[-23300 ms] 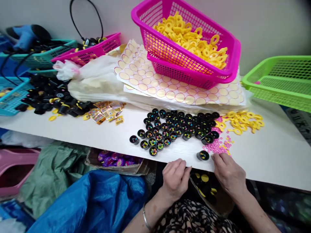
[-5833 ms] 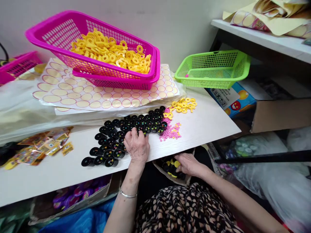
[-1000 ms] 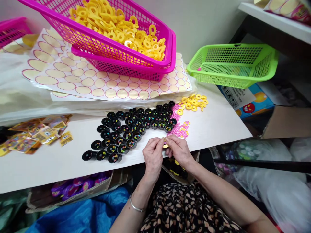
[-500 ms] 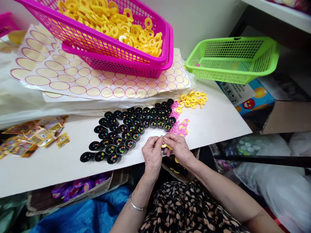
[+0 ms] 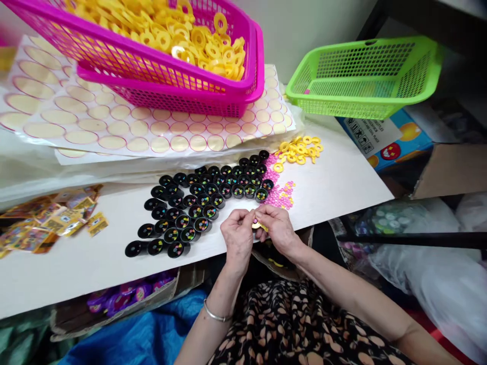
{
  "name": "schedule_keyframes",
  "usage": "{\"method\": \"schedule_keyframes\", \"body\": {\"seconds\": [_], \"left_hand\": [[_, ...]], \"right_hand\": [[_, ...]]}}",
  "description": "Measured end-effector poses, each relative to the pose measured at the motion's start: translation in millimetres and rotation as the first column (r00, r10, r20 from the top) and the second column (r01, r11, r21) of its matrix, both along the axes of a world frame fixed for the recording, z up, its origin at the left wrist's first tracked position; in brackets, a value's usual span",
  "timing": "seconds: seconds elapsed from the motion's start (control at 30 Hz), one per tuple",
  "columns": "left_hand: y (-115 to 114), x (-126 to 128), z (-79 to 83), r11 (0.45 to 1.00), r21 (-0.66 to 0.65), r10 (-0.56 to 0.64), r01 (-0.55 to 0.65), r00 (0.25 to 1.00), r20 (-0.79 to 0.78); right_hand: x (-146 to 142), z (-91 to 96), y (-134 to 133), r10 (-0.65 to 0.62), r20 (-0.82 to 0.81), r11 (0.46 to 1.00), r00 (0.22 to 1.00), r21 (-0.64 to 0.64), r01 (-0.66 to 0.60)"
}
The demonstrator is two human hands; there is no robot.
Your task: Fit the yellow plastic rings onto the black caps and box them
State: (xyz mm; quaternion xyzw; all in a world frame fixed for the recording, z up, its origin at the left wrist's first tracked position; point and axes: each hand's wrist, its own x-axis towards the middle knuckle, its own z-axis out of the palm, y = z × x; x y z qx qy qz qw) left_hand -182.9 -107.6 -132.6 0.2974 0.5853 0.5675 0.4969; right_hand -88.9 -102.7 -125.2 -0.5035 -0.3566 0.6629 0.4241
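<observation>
My left hand (image 5: 238, 237) and my right hand (image 5: 277, 229) meet at the near edge of the white table (image 5: 335, 187), fingers pinched together on a small yellow piece (image 5: 257, 224) between them. Just beyond them lie several black round caps (image 5: 207, 195) with coloured beads inside, set in rows. Pink beads (image 5: 280, 193) are scattered right of the caps, and loose yellow rings (image 5: 299, 149) lie further back.
A pink basket (image 5: 152, 86) full of yellow rings sits on sticker sheets (image 5: 152, 137) at the back. A green basket (image 5: 365, 76) stands at the right. Orange packets (image 5: 53, 218) lie at the left. Boxes and bags crowd the floor below.
Both hands stay joined on the small yellow piece at the table edge. The view has tilted down a little; the caps and baskets have not moved.
</observation>
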Motion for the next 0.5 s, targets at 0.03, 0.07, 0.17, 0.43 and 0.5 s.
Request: {"method": "schedule_keyframes", "body": {"seconds": [0.03,0.07,0.17,0.43,0.5], "left_hand": [[0,-1,-1.4,1.000,0.014,-0.014,0.015,1.000,-0.008],[-1,-3,-2.4,0.999,0.025,-0.031,0.031,0.999,-0.013],[-6,-10,-2.2,0.994,0.074,-0.077,0.082,0.995,-0.060],[-17,-30,6.2,0.869,0.233,-0.387,0.437,0.893,-0.231],[-17,-31,7.0,0.856,0.229,-0.389,0.464,0.868,-0.307]], "right_hand": [[0,1.8,0,0.004,0.006,1.000,1.000,-0.003,-0.004],[-1,3.7,-1,0.012,0.009,1.000,1.000,-0.005,-0.012],[0,7.1,-2,0.046,0.005,0.999,0.999,0.013,-0.046],[8,2.0,-6,0.137,0.040,0.977,0.990,0.158,-0.142],[14,4.6,-8,0.160,0.015,0.972,0.987,0.172,-0.160]]}}
